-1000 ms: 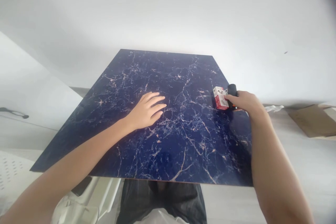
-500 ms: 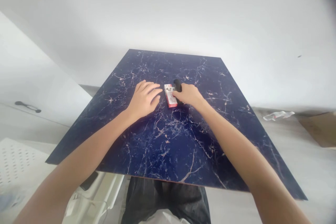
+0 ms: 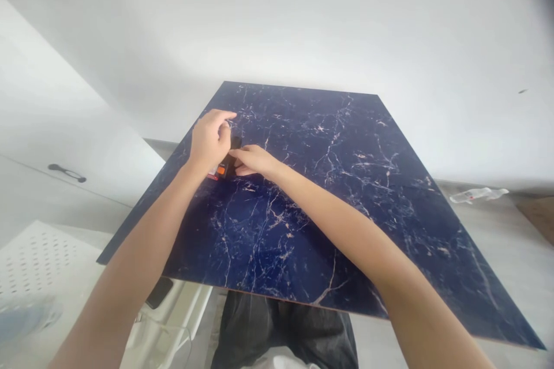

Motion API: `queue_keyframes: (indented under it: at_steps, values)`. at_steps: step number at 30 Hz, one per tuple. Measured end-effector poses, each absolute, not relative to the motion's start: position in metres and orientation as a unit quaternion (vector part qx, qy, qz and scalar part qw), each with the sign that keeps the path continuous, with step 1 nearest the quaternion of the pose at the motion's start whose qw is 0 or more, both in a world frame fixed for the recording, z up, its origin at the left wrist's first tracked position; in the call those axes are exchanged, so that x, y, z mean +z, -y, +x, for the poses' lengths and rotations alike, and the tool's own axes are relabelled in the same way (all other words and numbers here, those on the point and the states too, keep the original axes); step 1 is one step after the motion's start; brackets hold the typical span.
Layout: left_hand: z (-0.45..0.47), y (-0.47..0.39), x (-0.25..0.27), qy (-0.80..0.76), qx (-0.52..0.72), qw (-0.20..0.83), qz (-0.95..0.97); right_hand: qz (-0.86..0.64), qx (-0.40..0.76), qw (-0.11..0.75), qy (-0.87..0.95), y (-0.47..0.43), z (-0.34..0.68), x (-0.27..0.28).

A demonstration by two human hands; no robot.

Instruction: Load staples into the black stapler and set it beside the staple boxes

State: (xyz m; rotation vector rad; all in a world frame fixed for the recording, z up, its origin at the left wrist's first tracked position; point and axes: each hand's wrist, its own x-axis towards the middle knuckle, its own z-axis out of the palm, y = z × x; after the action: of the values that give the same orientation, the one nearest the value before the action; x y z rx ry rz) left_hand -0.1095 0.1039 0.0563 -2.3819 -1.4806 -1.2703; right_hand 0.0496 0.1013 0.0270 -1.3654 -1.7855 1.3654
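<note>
A small white-and-red box [image 3: 212,176] lies left of the middle of the dark blue marbled tabletop [image 3: 277,230], mostly hidden by my left hand. Against its right side is a black object [image 3: 235,144]; an orange patch [image 3: 221,170] shows at its near end, but its kind is unclear. My left hand [image 3: 210,138] arches over the box, index finger stretched forward and thumb apart from it; whether it touches the box is hidden. From the right, my right hand [image 3: 255,160] grips the black object between thumb and bent fingers.
A white wall [image 3: 303,23] stands behind the table. Left are a white cabinet with a dark handle [image 3: 67,173] and a perforated white surface [image 3: 38,259]. A dark phone-like item [image 3: 160,293] lies below the front edge. Clear plastic packaging [image 3: 478,195] is at right.
The box and black object have shifted left across the tabletop with my right hand. My left hand has moved left and now covers most of the box. The view has swung slightly.
</note>
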Motion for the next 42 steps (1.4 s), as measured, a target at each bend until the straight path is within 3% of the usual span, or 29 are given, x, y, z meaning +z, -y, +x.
queue_keyframes:
  at_steps: [4, 8, 14, 20, 27, 32, 42]
  values:
    - [-0.144, -0.107, 0.072, 0.511, -0.339, -0.091, -0.785, -0.526, 0.457, 0.285, 0.659, -0.119, 0.068, 0.017]
    - [-0.182, -0.11, 0.077, 0.468, -0.148, -0.229, -0.841, -0.502, 0.411, 0.313, 0.693, -0.133, 0.079, 0.009]
    - [-0.187, -0.116, 0.063, 0.403, -0.058, -0.262, -0.875, -0.438, 0.372, 0.296, 0.763, -0.137, 0.065, 0.005]
    - [-0.183, -0.115, 0.067, 0.406, -0.027, -0.294, -0.865, -0.474, 0.329, 0.293, 0.762, -0.148, 0.071, 0.003]
    - [-0.16, -0.111, 0.053, 0.512, -0.121, -0.188, -0.829, -0.507, 0.292, 0.287, 0.758, -0.168, 0.071, -0.009]
    - [-0.14, -0.113, 0.037, 0.465, -0.171, -0.15, -0.856, -0.491, 0.212, 0.278, 0.798, -0.168, 0.086, -0.005]
    - [-0.123, -0.108, 0.042, 0.423, -0.188, -0.124, -0.878, -0.382, 0.086, 0.153, 0.908, -0.162, 0.098, 0.024]
